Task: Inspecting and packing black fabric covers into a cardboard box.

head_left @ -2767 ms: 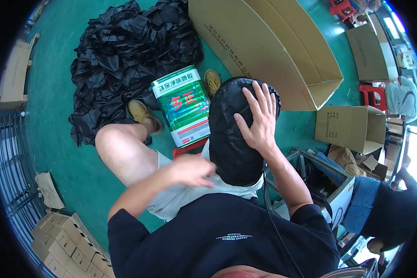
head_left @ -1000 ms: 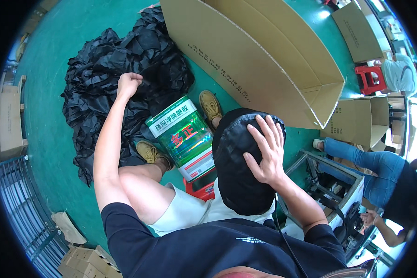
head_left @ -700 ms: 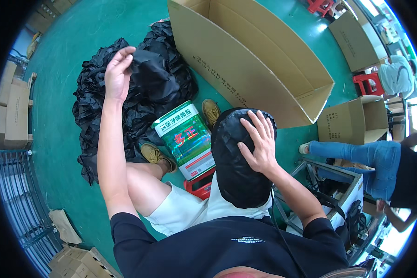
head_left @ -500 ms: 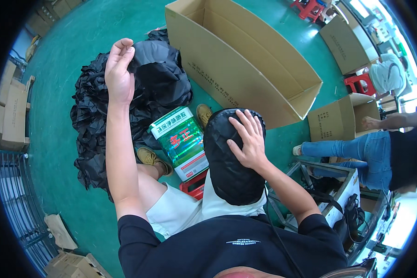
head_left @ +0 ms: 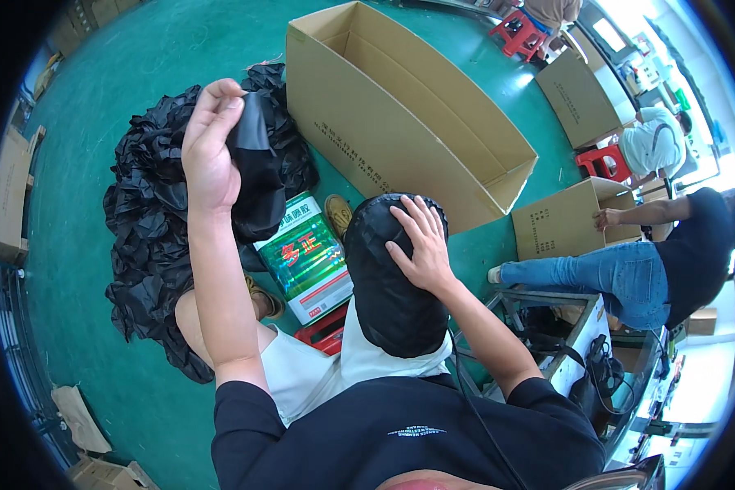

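Observation:
My left hand (head_left: 212, 151) is raised over the left side, thumb and fingers pinched on the edge of a thin black fabric piece (head_left: 260, 180). The fabric hangs down loosely. Below and left of it spreads a big crumpled heap of similar black fabric (head_left: 151, 200) on the floor. My right hand (head_left: 423, 251) lies with spread fingers on top of a rounded black fabric bundle (head_left: 392, 314). That bundle rests over my right thigh. Between my legs stands a green and white metal can (head_left: 310, 265), close to the hanging fabric.
A long, open cardboard box (head_left: 400, 122) stands ahead. A red stool (head_left: 325, 331) is under the can. At right are a metal frame (head_left: 576, 327), a smaller open carton (head_left: 567, 216) touched by a co-worker in jeans (head_left: 612, 273), and a seated person (head_left: 653, 143).
The fabric in my left hand has gone from spread wide to a narrower hanging shape. My right hand stays on the bundle. The co-worker's hand has come onto the smaller carton.

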The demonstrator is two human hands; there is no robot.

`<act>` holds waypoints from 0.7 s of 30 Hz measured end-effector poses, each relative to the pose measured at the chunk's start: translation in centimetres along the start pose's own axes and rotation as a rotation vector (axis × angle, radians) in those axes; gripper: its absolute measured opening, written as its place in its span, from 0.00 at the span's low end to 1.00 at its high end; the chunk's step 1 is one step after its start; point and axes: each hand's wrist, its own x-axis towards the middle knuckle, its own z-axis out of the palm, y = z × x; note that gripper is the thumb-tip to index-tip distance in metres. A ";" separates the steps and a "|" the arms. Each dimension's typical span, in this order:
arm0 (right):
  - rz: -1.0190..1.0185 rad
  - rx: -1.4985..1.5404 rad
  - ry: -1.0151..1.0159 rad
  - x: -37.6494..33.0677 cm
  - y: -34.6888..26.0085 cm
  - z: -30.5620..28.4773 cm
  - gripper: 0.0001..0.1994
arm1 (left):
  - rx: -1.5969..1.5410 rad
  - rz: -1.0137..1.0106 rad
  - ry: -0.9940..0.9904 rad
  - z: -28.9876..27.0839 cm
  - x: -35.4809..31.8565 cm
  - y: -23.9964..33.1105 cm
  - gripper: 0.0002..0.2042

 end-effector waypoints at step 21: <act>-0.044 0.907 -0.046 8.2 -12.9 -6.2 0.29 | -0.089 -0.311 -0.522 8.4 -6.6 3.1 0.07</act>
